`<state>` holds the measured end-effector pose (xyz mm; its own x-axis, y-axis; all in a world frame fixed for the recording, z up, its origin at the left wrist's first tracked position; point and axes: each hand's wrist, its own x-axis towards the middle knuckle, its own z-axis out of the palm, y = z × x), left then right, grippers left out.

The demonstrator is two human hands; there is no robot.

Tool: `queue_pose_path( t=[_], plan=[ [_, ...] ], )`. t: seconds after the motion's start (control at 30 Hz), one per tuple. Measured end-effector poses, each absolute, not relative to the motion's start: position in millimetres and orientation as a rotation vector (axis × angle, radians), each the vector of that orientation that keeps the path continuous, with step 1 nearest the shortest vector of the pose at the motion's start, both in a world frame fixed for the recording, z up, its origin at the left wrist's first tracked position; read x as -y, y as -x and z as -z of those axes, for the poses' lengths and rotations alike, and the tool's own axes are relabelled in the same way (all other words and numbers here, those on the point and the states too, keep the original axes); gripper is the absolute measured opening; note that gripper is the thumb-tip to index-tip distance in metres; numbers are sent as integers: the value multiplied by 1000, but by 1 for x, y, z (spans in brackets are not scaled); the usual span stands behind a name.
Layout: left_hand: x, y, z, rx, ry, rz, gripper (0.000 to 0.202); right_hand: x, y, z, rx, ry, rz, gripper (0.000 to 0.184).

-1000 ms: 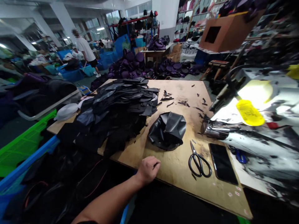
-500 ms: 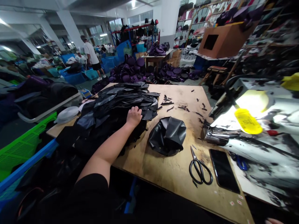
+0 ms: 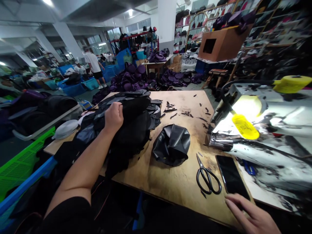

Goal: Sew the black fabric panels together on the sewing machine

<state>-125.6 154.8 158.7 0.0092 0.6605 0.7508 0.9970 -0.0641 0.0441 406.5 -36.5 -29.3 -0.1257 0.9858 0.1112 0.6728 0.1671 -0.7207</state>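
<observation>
My left hand [image 3: 114, 116] is closed in a fist on the edge of a black fabric piece [image 3: 135, 125], raised over a pile of dark cut pieces [image 3: 91, 128] on the left of the table. How many layers it grips cannot be made out. My right hand [image 3: 252, 213] is at the lower right with thumb and fingers stretched out and nothing in it, close to the near end of a black phone [image 3: 232, 175]. A crumpled black leather-like pouch [image 3: 171, 145] sits mid-table. Black-handled scissors [image 3: 207, 178] lie between it and the phone.
A sewing machine [image 3: 263, 130] with a lit lamp and yellow pads stands on the right. Black scraps [image 3: 187, 114] are scattered over the wooden tabletop [image 3: 136, 177]. A green crate [image 3: 26, 156] is at the left. Purple bags [image 3: 131, 76] are heaped behind; a person [image 3: 94, 66] stands further off.
My left hand has moved left and closed, drawing up a black fabric piece from the pile. My right hand has come further into view beside the phone. The view has shifted slightly.
</observation>
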Motion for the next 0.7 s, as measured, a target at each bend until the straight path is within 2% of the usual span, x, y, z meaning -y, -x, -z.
queue_pose_path(
  t=[0.1, 0.2, 0.33, 0.43, 0.5, 0.57, 0.63, 0.7],
  plan=[
    [-118, 118, -193, 1420, 1778, 926, 24, 0, -357, -33, 2000, 1290, -745, 30],
    [-89, 87, -221, 1232, 1906, 969, 18, -38, -305, -102, 2062, 953, -515, 21],
    [-46, 32, -246, 1044, 2230, 1009, 10, -73, -259, -177, 1955, 708, -66, 38],
    [-15, 4, -250, 882, 2574, 1122, 9, -73, -258, -200, 2122, 524, -30, 21],
    [-4, -6, -236, 815, 2823, 1289, 9, -59, -271, -197, 2255, 379, -110, 15],
    [-4, -14, -202, 928, 2936, 1554, 21, -39, -291, -186, 2330, 315, -157, 15],
    [-13, -25, -148, 1310, 2800, 1766, 35, -17, -312, -175, 2397, 328, -153, 16],
    [-24, -41, -85, 1731, 2574, 1615, 38, 1, -330, -167, 2479, 369, -137, 17]
  ],
)
